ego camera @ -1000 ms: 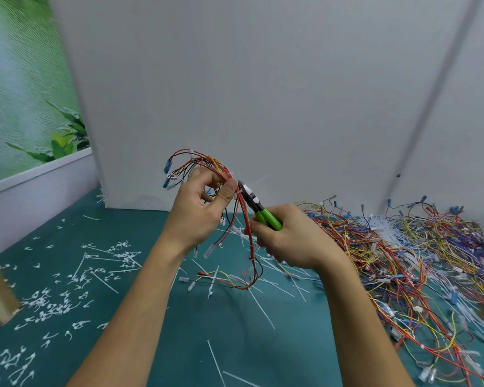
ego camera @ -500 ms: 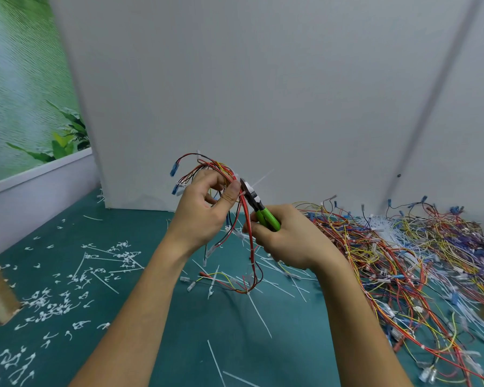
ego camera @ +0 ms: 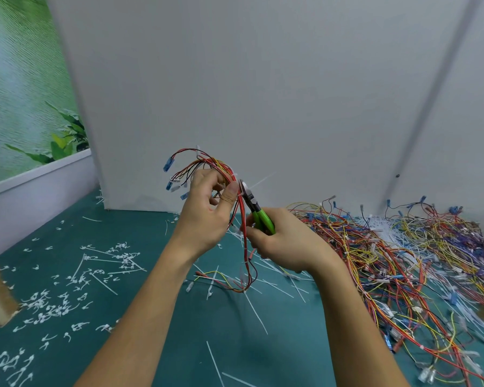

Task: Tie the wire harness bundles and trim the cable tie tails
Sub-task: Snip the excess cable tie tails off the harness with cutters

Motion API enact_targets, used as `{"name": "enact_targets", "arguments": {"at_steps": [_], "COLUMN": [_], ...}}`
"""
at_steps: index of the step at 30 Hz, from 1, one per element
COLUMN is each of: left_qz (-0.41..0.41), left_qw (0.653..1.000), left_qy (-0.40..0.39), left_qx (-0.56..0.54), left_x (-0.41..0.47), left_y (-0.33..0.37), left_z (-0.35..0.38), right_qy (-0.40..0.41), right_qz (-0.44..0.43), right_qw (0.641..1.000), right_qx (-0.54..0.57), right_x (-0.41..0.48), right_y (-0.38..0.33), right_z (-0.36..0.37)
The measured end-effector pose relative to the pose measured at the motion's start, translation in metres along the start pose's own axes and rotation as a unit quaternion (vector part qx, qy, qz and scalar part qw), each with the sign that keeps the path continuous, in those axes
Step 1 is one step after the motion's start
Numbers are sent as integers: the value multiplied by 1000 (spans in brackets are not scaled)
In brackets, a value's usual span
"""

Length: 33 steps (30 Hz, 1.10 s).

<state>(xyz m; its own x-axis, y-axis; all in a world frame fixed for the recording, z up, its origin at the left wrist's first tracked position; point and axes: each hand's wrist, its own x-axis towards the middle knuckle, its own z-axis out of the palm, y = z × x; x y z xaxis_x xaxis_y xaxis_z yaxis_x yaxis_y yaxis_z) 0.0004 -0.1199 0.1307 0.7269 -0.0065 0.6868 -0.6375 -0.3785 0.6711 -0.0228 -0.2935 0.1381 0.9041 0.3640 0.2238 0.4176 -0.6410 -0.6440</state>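
The person's left hand (ego camera: 207, 219) and right hand (ego camera: 287, 243) are bare, with bare forearms (ego camera: 140, 317) and a short, plain thumbnail (ego camera: 232, 189).

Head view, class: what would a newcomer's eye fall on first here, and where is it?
Centre frame, the left hand grips a wire harness bundle while the right hand holds green-handled cutters at its white cable tie tail. A big tangle of coloured wires covers the right of the teal surface; white trimmed tails litter the left.
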Motion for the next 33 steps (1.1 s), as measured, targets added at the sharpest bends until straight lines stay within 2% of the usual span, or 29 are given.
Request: {"name": "enact_targets", "arguments": {"at_steps": [14, 26, 33], "left_qz": [24, 10, 6], "left_qw": [994, 997, 998], "left_qy": [61, 25, 27], "left_qx": [86, 76, 62], "left_x": [-3, -3, -3], "left_y": [0, -2, -1], "left_z": [10, 7, 8], "right_qy": [26, 6, 28], "right_qz": [46, 36, 36], "right_qw": [999, 999, 999], "right_qx": [4, -12, 1], "right_x": [0, 2, 0], "right_y": [-1, -3, -4], "right_z": [2, 5, 5]}}
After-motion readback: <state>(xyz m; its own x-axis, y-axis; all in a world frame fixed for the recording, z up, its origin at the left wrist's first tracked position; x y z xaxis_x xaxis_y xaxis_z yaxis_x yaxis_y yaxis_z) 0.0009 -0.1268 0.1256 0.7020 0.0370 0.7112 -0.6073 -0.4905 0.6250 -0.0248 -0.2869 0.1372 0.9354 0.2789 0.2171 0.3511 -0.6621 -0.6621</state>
